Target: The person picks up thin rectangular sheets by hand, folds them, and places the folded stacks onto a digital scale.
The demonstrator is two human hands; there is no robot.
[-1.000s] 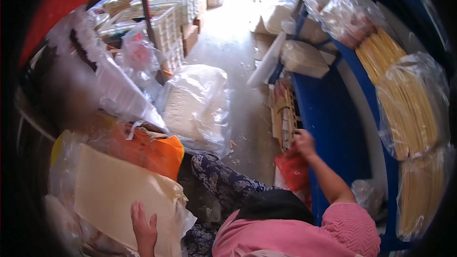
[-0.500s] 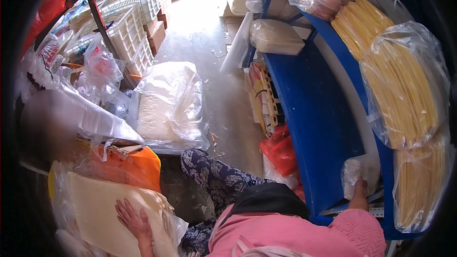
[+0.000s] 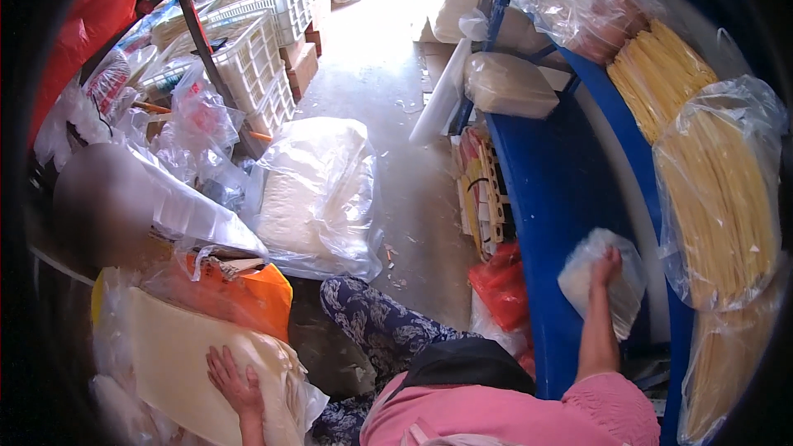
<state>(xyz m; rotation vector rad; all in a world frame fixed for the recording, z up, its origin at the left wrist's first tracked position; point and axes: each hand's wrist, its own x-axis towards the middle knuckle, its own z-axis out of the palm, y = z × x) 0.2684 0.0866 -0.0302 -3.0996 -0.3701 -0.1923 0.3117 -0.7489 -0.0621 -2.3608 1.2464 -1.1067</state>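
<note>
My left hand (image 3: 236, 381) lies flat, fingers spread, on a stack of large cream-coloured sheets (image 3: 178, 355) at the lower left. Clear plastic wrap shows around the edges of that stack. On the right, my right hand (image 3: 608, 266) is closed on the upper part of a clear plastic packet (image 3: 584, 281) with pale, flat contents I cannot make out. The packet is at the blue shelf (image 3: 553, 190); whether it rests on the surface or is lifted I cannot tell.
Bagged bundles of long yellow sticks or strips (image 3: 714, 198) line the far right. A wrapped pale block (image 3: 314, 190) stands ahead on the left, near white crates (image 3: 248, 58). Below the shelf hangs a red plastic bag (image 3: 500, 285). An orange sheet (image 3: 256, 297) lies behind the stack.
My right hand has moved farther away and slightly left along the blue shelf, bringing the plastic packet along. The whole view has shifted a little. My left hand stays flat on the sheets.
</note>
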